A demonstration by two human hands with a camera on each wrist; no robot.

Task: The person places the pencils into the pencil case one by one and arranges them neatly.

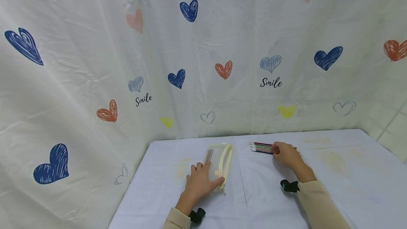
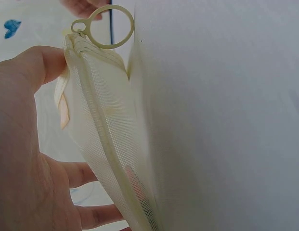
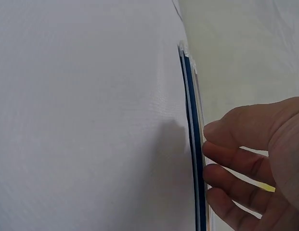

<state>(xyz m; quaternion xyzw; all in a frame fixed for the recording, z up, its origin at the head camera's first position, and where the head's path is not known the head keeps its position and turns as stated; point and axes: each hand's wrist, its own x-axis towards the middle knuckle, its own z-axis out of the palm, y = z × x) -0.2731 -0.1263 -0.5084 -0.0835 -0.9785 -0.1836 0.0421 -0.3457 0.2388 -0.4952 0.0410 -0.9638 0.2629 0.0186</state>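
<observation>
A pale yellow mesh zip pouch (image 1: 216,151) lies on the white-covered table. Through its mesh show a few slim pencils (image 1: 208,156) on the left side. My left hand (image 1: 199,183) rests spread over the near part of the pouch, its thumb at the zipper end beside the ring-shaped pull (image 2: 110,46). Farther right, a row of dark striped pencils (image 1: 261,147) lies side by side. My right hand (image 1: 287,155) has thumb and bent fingertips on these pencils (image 3: 191,96); I cannot tell whether it pinches one of them.
Behind the table's far edge hangs a white curtain (image 1: 241,112) printed with hearts and the word "Smile". A dark wrist camera is strapped at each sleeve, one near the left wrist (image 1: 198,216), one near the right wrist (image 1: 289,186). A crease runs down the tablecloth (image 1: 243,183).
</observation>
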